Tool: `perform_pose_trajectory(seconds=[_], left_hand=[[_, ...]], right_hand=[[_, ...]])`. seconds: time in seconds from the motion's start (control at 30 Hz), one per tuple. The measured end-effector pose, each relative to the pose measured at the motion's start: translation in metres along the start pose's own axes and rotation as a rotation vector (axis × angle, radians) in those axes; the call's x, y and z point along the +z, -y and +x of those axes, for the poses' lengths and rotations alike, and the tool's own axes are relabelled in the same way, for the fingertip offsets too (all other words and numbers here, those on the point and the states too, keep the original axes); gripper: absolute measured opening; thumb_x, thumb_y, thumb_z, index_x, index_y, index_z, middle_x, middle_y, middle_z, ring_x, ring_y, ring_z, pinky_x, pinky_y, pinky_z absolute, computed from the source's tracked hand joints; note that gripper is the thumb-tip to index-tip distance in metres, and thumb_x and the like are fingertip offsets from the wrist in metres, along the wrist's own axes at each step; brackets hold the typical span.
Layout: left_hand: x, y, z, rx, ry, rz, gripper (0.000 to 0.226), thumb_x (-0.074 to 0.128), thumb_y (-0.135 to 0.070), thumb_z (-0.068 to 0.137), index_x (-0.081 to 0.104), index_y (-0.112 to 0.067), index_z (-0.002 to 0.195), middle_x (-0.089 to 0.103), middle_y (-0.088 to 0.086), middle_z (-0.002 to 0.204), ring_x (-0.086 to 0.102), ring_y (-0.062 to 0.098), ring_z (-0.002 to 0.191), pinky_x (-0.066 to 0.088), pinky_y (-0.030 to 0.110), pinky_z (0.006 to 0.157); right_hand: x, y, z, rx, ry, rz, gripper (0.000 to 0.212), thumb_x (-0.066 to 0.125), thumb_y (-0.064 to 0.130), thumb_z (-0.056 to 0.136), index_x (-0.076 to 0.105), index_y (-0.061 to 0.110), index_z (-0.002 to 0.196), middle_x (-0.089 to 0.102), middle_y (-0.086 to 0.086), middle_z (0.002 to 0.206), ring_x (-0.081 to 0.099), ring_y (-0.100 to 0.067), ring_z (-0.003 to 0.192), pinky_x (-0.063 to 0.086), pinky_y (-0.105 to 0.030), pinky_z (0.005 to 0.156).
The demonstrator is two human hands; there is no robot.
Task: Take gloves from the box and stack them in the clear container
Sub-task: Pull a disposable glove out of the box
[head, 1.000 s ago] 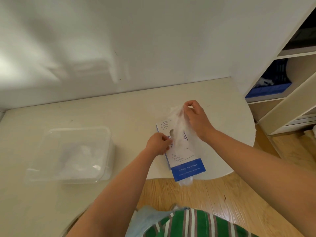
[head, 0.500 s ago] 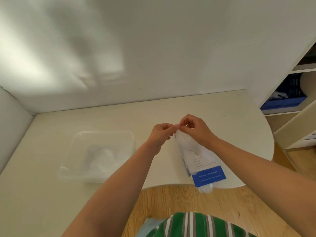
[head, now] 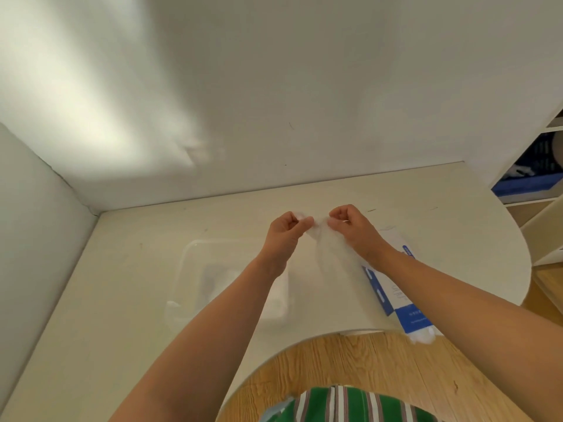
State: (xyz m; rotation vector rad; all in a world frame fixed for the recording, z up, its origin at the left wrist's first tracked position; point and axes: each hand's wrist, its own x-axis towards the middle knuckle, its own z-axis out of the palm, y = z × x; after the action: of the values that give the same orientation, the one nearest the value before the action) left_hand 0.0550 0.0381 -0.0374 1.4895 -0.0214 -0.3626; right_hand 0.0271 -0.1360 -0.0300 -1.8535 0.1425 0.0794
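A thin clear plastic glove [head: 330, 254] hangs in the air above the table. My left hand [head: 286, 228] pinches one top corner of it and my right hand [head: 353, 228] pinches the other, a short gap between them. The white and blue glove box [head: 405, 296] lies flat near the table's front edge, partly hidden under my right forearm, with more plastic sticking out of its near end. The clear container [head: 189, 269] sits left of the box, under my left forearm, with pale gloves inside.
The cream table [head: 152, 226] has a curved cut-out front edge over a wooden floor [head: 350, 360]. White walls close in the back and left. A shelf unit with a blue bin [head: 530, 181] stands at the right.
The glove has come out of the box and both hands have lifted it and shifted left towards the container. My left hand left the box and took the glove's top edge.
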Motion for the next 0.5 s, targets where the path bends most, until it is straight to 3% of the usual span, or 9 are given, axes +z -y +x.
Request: perform_pose_trajectory(seconds=[0.03,0.1,0.17,0.2,0.3,0.4,0.5], left_hand=[[-0.006,-0.002,-0.003,0.024,0.025,-0.003,0.015,0.069,-0.021,0.085,0.064,-0.007,0.086,0.071,-0.002,0.088,0.061,0.019,0.087,0.043,0.029,0.088],[-0.021,-0.006,-0.01,0.079,0.058,0.006,0.042,0.066,-0.025,0.084,0.06,0.009,0.108,0.074,0.0,0.106,0.066,0.02,0.102,0.045,0.03,0.099],[-0.035,-0.009,-0.015,0.12,0.052,0.025,0.045,0.064,-0.021,0.087,0.053,0.016,0.111,0.073,0.0,0.108,0.066,0.017,0.103,0.044,0.028,0.098],[-0.04,-0.01,-0.018,0.137,0.04,0.024,0.036,0.063,-0.016,0.091,0.052,0.015,0.105,0.074,0.0,0.102,0.066,0.015,0.097,0.045,0.026,0.094],[-0.062,-0.011,-0.028,0.186,-0.004,0.0,0.007,0.057,-0.004,0.096,0.051,-0.001,0.093,0.069,-0.003,0.08,0.065,0.011,0.079,0.047,0.021,0.078],[-0.083,-0.008,-0.035,0.232,-0.069,0.018,0.016,0.062,-0.011,0.094,0.049,-0.007,0.085,0.069,0.01,0.08,0.065,0.02,0.079,0.048,0.028,0.08],[-0.099,-0.004,-0.044,0.218,-0.209,0.142,0.022,0.066,-0.021,0.092,0.05,-0.011,0.082,0.062,0.006,0.061,0.056,0.014,0.057,0.043,0.025,0.065]], right_hand=[[0.005,0.004,0.001,0.09,0.011,0.022,0.041,0.05,0.041,0.098,0.052,0.01,0.124,0.057,-0.01,0.117,0.056,-0.03,0.111,0.048,-0.037,0.087],[0.018,0.009,0.006,0.261,0.107,0.063,0.074,0.036,0.068,0.091,0.05,0.009,0.135,0.057,-0.011,0.128,0.054,-0.028,0.117,0.043,-0.042,0.097],[0.026,0.01,0.009,0.327,0.239,0.084,0.084,0.034,0.081,0.081,0.061,0.016,0.127,0.065,0.0,0.123,0.06,-0.018,0.112,0.044,-0.036,0.096],[0.03,0.01,0.01,0.309,0.274,0.095,0.074,0.04,0.076,0.085,0.066,0.016,0.122,0.069,0.002,0.116,0.062,-0.017,0.106,0.044,-0.033,0.092],[0.047,0.013,0.012,0.206,0.222,0.142,0.032,0.062,0.035,0.093,0.065,0.003,0.094,0.066,-0.001,0.086,0.057,-0.02,0.083,0.042,-0.028,0.076],[0.066,0.024,0.012,0.114,0.125,0.276,0.017,0.062,0.023,0.094,0.058,0.008,0.089,0.067,0.0,0.079,0.061,-0.015,0.075,0.047,-0.023,0.074],[0.082,0.037,0.013,0.075,0.048,0.38,0.01,0.057,0.018,0.098,0.057,0.01,0.092,0.071,-0.005,0.077,0.068,-0.015,0.069,0.054,-0.023,0.067]])
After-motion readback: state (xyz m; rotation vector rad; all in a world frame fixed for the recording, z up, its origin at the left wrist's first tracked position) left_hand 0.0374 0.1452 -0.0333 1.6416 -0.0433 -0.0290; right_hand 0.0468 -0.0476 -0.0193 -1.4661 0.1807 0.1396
